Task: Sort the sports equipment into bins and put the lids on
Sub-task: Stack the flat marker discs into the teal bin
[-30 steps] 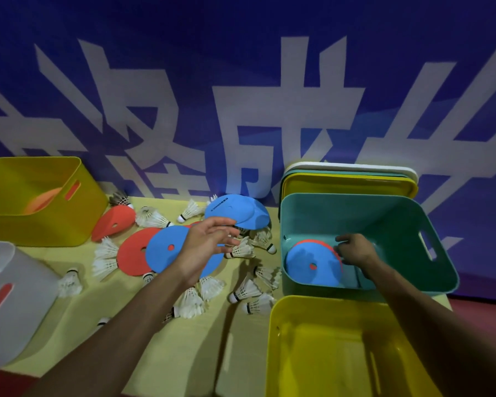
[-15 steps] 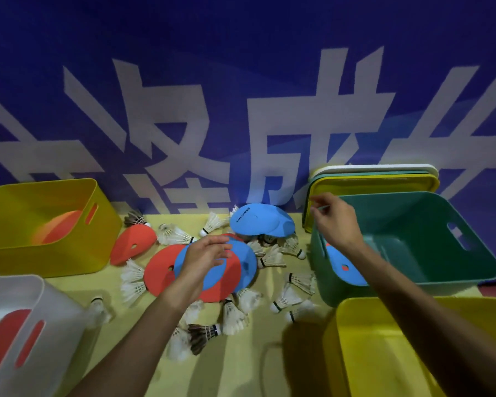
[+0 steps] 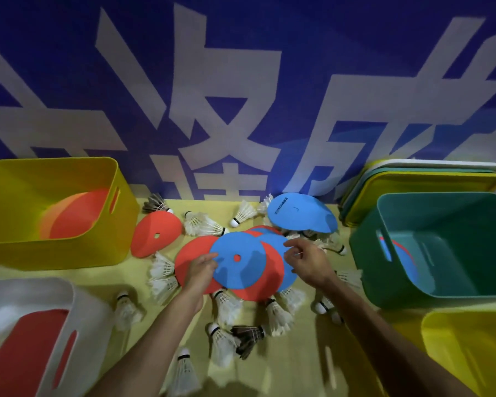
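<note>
A pile of flat discs lies mid-table, with a blue disc (image 3: 236,263) on top of red discs (image 3: 267,279). My left hand (image 3: 199,269) pinches the blue disc's left edge. My right hand (image 3: 308,260) hovers over the pile's right side with loosely curled fingers, holding nothing that I can see. A second blue disc (image 3: 272,240) peeks out beneath it. Another blue disc (image 3: 301,217) lies at the back and a red disc (image 3: 155,233) to the left. Several shuttlecocks (image 3: 226,308) are scattered around the pile.
A teal bin (image 3: 441,287) on the right holds a blue disc (image 3: 407,266). Lids (image 3: 418,181) are stacked behind it. A yellow bin (image 3: 69,250) at left holds orange discs. A white bin (image 3: 78,305) is near left, a yellow bin (image 3: 470,348) near right.
My right hand has left the teal bin and come across to the disc pile. My left hand has settled on the top blue disc's edge. The view has shifted left.
</note>
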A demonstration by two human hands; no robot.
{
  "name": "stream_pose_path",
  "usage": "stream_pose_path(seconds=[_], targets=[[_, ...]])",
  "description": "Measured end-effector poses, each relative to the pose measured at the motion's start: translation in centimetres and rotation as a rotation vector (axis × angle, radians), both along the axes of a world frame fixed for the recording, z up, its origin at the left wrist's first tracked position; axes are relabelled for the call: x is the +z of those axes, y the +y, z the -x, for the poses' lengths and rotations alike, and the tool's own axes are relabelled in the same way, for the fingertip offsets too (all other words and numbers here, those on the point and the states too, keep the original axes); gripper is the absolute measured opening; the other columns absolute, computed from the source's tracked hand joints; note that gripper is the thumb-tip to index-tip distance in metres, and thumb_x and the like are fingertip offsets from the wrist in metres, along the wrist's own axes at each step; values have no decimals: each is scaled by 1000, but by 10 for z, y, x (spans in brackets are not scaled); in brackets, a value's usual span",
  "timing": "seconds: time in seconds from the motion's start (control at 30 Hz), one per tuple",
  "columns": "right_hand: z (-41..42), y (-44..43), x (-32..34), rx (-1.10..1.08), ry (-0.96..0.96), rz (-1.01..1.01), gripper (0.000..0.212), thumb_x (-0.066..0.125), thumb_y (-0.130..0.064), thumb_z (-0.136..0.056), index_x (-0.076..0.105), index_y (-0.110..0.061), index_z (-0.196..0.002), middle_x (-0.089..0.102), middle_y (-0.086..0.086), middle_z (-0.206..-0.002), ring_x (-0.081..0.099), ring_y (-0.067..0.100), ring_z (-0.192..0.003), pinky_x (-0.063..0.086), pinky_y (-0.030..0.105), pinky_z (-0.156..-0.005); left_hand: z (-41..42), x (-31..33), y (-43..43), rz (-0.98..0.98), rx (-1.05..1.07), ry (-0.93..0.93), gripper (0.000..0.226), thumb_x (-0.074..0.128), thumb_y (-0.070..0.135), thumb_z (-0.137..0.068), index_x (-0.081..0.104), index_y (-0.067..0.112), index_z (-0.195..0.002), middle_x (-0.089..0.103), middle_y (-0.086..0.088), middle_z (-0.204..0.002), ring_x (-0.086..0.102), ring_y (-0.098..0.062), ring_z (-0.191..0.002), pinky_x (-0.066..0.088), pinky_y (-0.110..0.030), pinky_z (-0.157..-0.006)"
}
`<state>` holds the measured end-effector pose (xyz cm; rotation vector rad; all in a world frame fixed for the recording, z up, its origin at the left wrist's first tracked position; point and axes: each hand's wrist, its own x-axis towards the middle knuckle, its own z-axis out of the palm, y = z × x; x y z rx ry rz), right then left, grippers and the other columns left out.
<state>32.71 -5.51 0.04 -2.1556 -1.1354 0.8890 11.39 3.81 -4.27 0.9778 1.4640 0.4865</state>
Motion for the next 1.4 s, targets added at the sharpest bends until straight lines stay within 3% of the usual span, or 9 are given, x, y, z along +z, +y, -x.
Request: stream_pose_path(seconds=[0.3,0.4,0.53,0.7,0.8,0.87,0.93,1.2,1.4], targets=[[11,-3,-36,-80,-31,200,32,58,-14,-88,61,-12,-119,70,6,-107,66,21,-98,45,25,-75,-17,-49,21,49,-60,170,60,66,11,-84,42,3,-138,47,-14,-138,49,-30,-123,43,-37,-94],[14,-7,-43,-92,-17,246,35,60,-14,-88,58,-10,-122,68,8,-109,65,23,-99,48,27,-79,-27,-57,23,-20,-66,325,69,77,17,-74,45,2,-133,44,-18,-136,48,-35,-120,48,-39,-87],[15,-8,-48,-89,-26,289,38,61,-13,-87,56,-11,-125,65,8,-117,65,21,-100,50,28,-81,-36,-56,20,-77,-142,534,82,84,23,-67,36,6,-131,24,-21,-141,28,-41,-129,40,-45,-101],[17,2,-50,-116,-23,318,46,61,-10,-85,51,-10,-130,61,9,-125,61,24,-108,49,32,-87,-38,-53,24,-104,-181,643,84,85,25,-65,36,9,-131,29,-20,-142,27,-37,-133,29,-46,-105],[21,11,-56,-151,-17,333,52,62,-8,-82,48,-9,-133,58,12,-128,59,27,-111,48,33,-88,-30,-52,30,-180,-138,579,58,80,15,-68,52,14,-118,48,-14,-128,41,-34,-122,36,-44,-96],[24,15,-64,-169,-32,341,54,60,-8,-80,47,-9,-133,56,14,-128,59,29,-110,50,38,-92,-21,-49,33,-189,-100,358,37,74,5,-73,59,10,-107,59,-11,-103,55,-31,-97,45,-33,-72],[29,19,-70,-197,-73,335,55,57,-7,-78,47,-8,-132,54,17,-128,56,32,-111,49,42,-94,-10,-42,33,-209,-77,180,26,72,-1,-76,58,8,-97,56,-7,-83,56,-27,-79,40,-27,-55],[62,33,-82,-147,-439,403,77,67,-48,-79,34,0,-130,38,22,-130,37,37,-124,39,43,-98,36,-19,31,-255,-203,103,28,66,2,-81,52,13,-101,60,-7,-105,57,-26,-94,49,-45,-77],[69,38,-78,-196,-437,459,67,68,-27,-77,35,-1,-129,41,22,-129,40,38,-124,39,44,-101,71,-5,35,-228,-146,81,38,65,1,-82,46,17,-112,58,-3,-114,56,-23,-103,50,-42,-82]])
